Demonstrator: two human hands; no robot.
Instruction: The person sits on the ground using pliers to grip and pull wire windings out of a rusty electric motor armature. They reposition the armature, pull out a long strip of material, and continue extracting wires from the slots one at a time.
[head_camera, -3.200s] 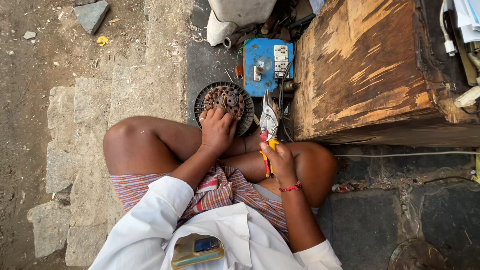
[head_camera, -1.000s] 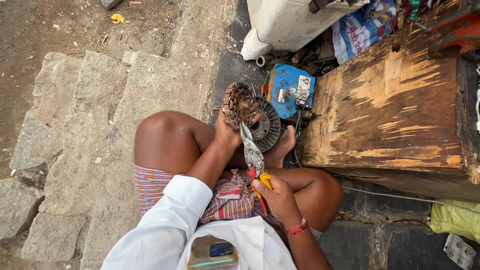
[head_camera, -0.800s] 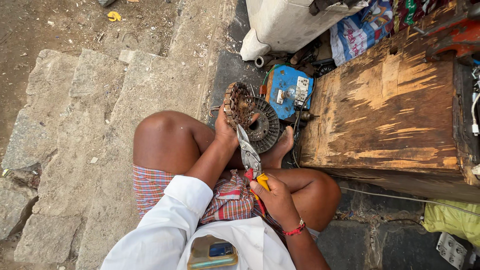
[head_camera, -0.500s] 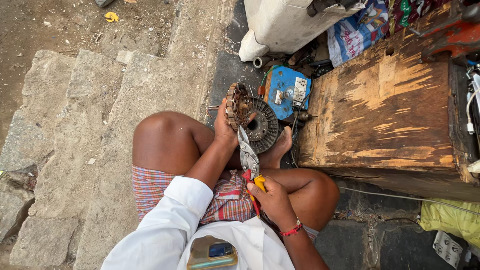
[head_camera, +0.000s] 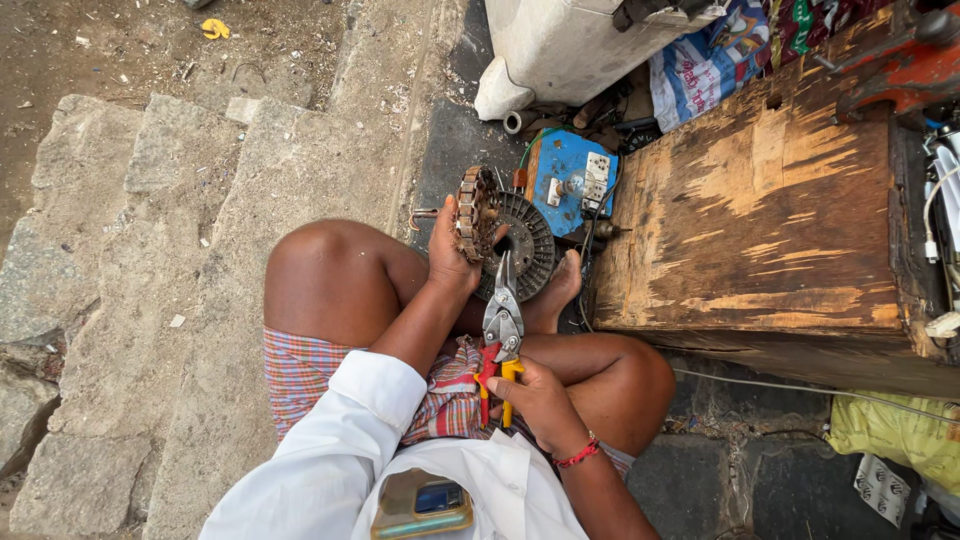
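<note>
I sit cross-legged on stone paving. My left hand (head_camera: 452, 255) grips a round toothed metal motor core (head_camera: 476, 213), tilted up on edge just off a dark round ribbed housing (head_camera: 532, 245) that rests by my foot. My right hand (head_camera: 538, 395) is closed on the red and yellow handles of metal pliers (head_camera: 503, 330). The pliers' jaws point up toward the housing's centre hole, close to the core.
A blue switch box (head_camera: 568, 180) with a socket lies beyond the housing. A large worn wooden box (head_camera: 780, 210) stands to the right. A white container (head_camera: 580, 45), a printed bag (head_camera: 705, 60) and a pipe piece (head_camera: 525, 120) are behind. Rough stone slabs (head_camera: 150, 250) spread left.
Since 3.2 s ago my left hand has lifted the toothed core from flat in the housing up onto its edge. Over the last second the hands and pliers barely move.
</note>
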